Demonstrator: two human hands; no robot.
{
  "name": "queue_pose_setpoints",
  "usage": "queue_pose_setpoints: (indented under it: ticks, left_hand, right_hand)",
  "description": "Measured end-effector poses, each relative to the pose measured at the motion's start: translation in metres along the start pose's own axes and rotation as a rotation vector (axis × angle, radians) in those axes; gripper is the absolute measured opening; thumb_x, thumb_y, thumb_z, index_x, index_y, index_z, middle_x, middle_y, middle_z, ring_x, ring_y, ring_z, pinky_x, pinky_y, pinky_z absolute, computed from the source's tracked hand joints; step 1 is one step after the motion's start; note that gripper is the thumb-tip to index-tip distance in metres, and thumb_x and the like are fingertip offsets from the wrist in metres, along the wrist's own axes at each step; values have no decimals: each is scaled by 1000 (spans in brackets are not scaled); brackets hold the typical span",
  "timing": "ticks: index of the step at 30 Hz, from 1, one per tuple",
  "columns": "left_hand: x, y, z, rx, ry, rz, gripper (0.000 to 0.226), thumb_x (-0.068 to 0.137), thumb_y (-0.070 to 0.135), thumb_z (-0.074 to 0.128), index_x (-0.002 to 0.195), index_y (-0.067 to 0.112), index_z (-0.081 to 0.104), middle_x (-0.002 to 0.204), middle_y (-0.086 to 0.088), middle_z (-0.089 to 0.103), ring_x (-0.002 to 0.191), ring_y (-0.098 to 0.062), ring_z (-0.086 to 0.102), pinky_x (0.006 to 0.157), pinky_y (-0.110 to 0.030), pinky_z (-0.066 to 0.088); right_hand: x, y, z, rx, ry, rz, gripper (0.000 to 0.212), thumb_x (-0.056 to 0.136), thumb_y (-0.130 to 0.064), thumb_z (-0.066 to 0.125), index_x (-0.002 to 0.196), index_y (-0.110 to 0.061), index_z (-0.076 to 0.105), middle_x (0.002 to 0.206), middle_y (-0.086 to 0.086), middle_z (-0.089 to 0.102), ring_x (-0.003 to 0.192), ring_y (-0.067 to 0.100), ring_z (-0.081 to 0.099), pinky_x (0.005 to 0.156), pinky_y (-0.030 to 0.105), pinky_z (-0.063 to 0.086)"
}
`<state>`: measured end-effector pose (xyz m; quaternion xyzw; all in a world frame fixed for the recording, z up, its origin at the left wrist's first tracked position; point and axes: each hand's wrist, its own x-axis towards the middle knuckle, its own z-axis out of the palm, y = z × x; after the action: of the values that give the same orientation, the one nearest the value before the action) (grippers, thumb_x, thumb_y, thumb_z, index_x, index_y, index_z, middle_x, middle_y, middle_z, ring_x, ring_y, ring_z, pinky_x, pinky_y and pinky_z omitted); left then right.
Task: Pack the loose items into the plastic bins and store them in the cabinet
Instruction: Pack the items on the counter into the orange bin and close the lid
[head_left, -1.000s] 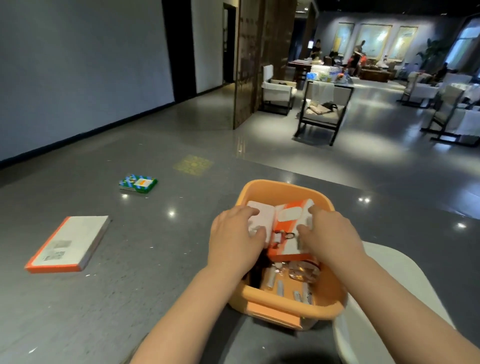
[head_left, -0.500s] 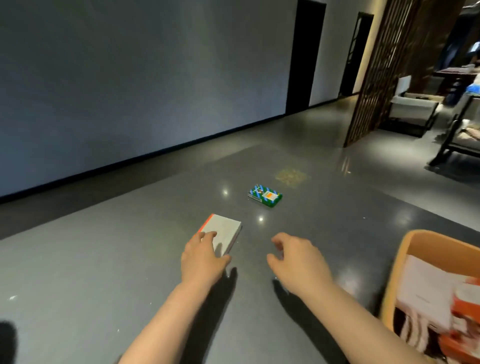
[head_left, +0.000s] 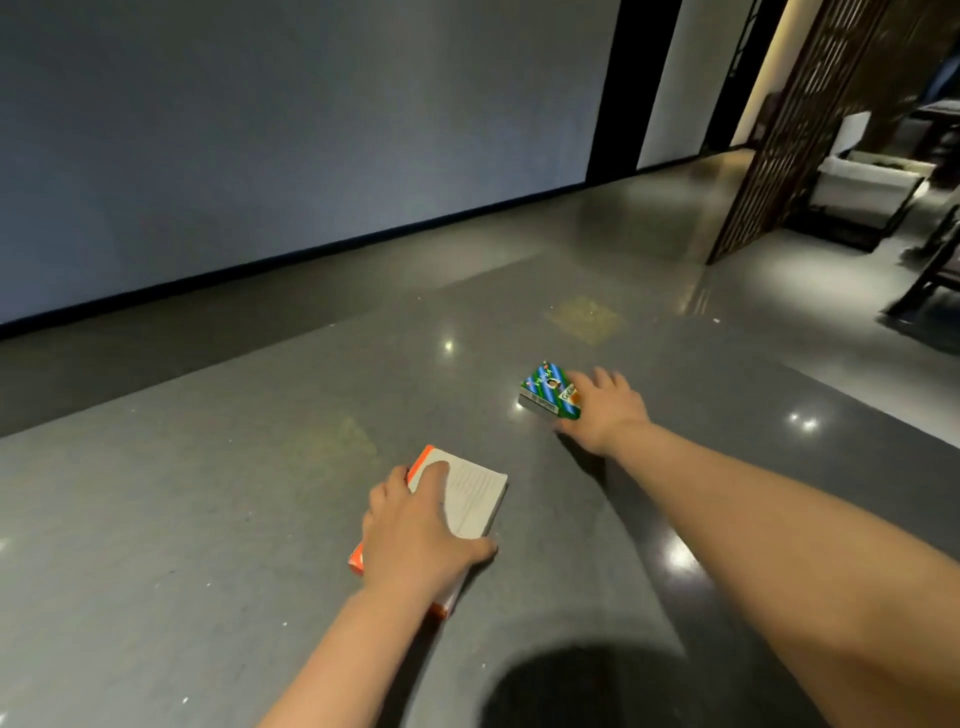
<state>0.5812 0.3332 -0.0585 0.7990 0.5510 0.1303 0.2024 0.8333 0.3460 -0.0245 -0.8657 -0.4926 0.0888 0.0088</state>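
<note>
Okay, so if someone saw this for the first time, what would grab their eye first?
Probably the two bare arms reaching over the dark grey table. The left hand lies on a flat white box with orange edges near the middle. Farther off to the right, the right hand touches a small blue-and-green striped box, the brightest thing there.

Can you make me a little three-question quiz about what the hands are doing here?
1. True or false: the left hand rests on the white and orange box.
2. Which does the right hand touch? A) a cup B) the green and blue striped box C) a spoon
3. Fill in: both boxes lie on the grey ____.

Key: 1 true; 2 B; 3 tabletop.
</note>
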Motion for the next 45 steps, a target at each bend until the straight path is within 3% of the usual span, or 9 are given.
queue_pose_setpoints:
  ticks: [9, 14, 19, 22, 27, 32, 35, 40, 45]
  left_hand:
    - [-28, 21, -18, -81, 10, 70, 85, 52, 52, 77, 127, 37, 42, 133, -4, 41, 121, -31, 37, 96, -39, 32]
    - [-81, 94, -60, -216, 60, 293, 83, 49, 52, 80, 123, 39, 45, 132, -4, 42, 120, -31, 38, 96, -40, 32]
    - [-158, 179, -72, -367, -2, 544, 79, 44, 58, 71, 115, 51, 37, 135, 6, 39, 122, -21, 33, 90, -36, 29]
    - [-200, 224, -62, -450, -109, 685, 87, 47, 58, 74, 126, 48, 39, 134, 11, 37, 123, -14, 30, 92, -29, 27]
    - [-252, 270, -27, -480, -342, 815, 92, 48, 49, 80, 131, 40, 41, 135, 11, 38, 125, -13, 33, 105, -37, 34]
    - [-263, 292, -2, -182, -774, 998, 97, 57, 37, 81, 138, 47, 27, 136, 19, 33, 123, -4, 30, 106, -31, 32]
    - [-262, 293, 6, -87, -1058, 998, 87, 63, 38, 77, 135, 50, 30, 133, 22, 37, 120, -3, 37, 100, -27, 36]
    - [-253, 298, 5, 76, -1300, 1033, 71, 68, 46, 70, 132, 51, 40, 130, 25, 42, 118, -2, 41, 95, -21, 36]
    - [-243, 299, 5, -70, -1480, 903, 43, 84, 32, 64, 127, 28, 59, 126, 9, 61, 113, -9, 57, 89, -21, 46]
  right_hand:
    - [-53, 17, -28, 171, 22, 61, 80, 69, -44, 76, 132, -9, 41, 128, 16, 48, 120, 34, 44, 93, 34, 40]
    - [-192, 94, -104, 251, 242, -5, 84, 59, -35, 82, 133, -19, 45, 120, 8, 47, 109, 24, 50, 91, 35, 45]
    - [-350, 187, -133, 319, 394, 143, 83, 53, -34, 86, 128, -29, 50, 108, -7, 46, 91, 4, 49, 67, 11, 36]
    - [-416, 222, -115, 323, 415, 254, 85, 54, -35, 86, 130, -30, 48, 112, -6, 46, 90, 2, 46, 66, 6, 31]
    - [-477, 252, -77, 296, 422, 360, 86, 54, -39, 86, 131, -28, 49, 111, -5, 49, 91, 5, 45, 66, 10, 32]
    - [-501, 276, -80, 279, 524, 433, 77, 52, -37, 86, 123, -29, 56, 112, -5, 49, 101, 8, 45, 79, 21, 39]
    - [-504, 282, -79, 273, 506, 460, 75, 52, -35, 86, 121, -31, 56, 110, -7, 44, 102, 11, 44, 79, 25, 42]
    - [-497, 285, -74, 344, 522, 443, 71, 54, -36, 84, 119, -32, 56, 108, -6, 47, 100, 10, 46, 73, 24, 41]
    - [-487, 280, -68, 371, 535, 424, 73, 56, -40, 82, 123, -31, 55, 110, -6, 46, 102, 10, 46, 72, 22, 37]
